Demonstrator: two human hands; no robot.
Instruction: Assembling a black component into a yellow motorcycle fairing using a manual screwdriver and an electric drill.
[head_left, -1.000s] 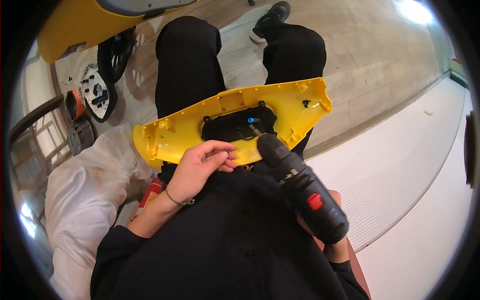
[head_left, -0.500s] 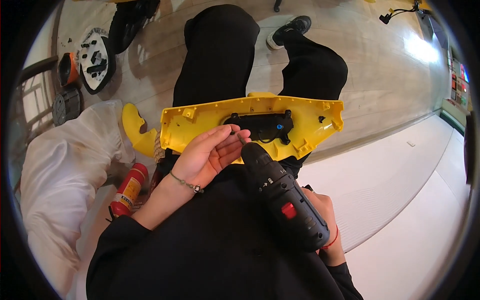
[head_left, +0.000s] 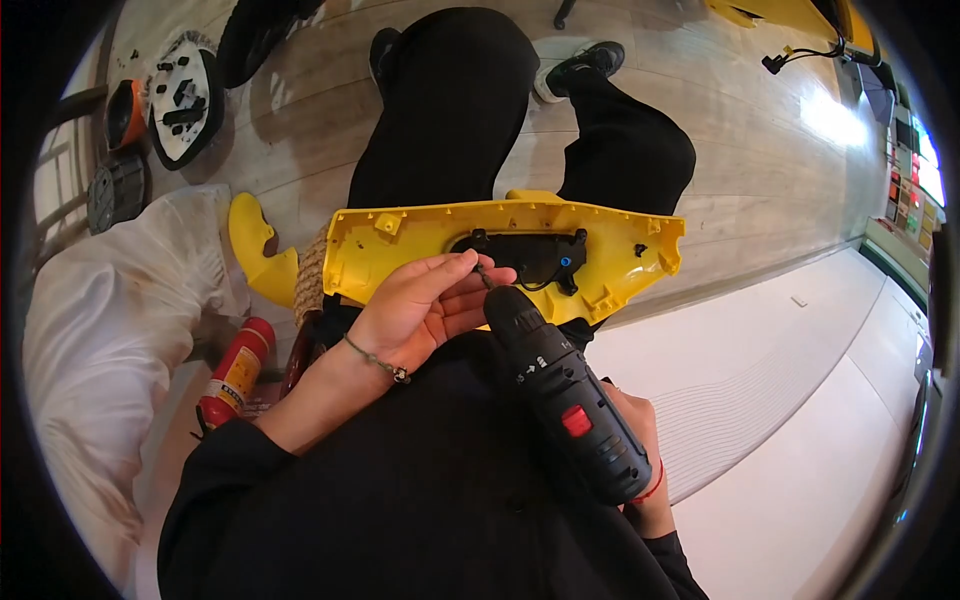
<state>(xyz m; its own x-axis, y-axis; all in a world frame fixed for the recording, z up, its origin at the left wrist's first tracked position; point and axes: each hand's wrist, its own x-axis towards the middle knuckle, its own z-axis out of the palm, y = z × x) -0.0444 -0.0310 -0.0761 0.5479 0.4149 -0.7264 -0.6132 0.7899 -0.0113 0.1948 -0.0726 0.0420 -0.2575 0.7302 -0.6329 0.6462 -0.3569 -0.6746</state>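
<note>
My right hand (head_left: 632, 425) is wrapped round the handle of a black cordless drill (head_left: 565, 400) with a red button on top. Its bit points up and left, reaching my left fingertips. My left hand (head_left: 420, 305) is palm up, thumb and index finger pinching a small dark screw-like piece (head_left: 479, 268) at the bit's tip; the fingers partly hide it. Across my lap lies a long yellow plastic shell (head_left: 640, 270), hollow side up. A black oblong part (head_left: 525, 255) with a blue dot and a short cable sits inside, just beyond my fingers.
At left a red fire extinguisher (head_left: 238, 370) stands near a white cloth-like cover (head_left: 110, 350) and a curved yellow piece (head_left: 260, 255). A white tray-like shell (head_left: 185, 100) holding small black parts is on the floor. A white ribbed surface (head_left: 740, 420) lies at right.
The drill's bit and my left fingertips have come together, with the small piece now at the bit's end. The view has shifted slightly; the yellow shell stays on my lap.
</note>
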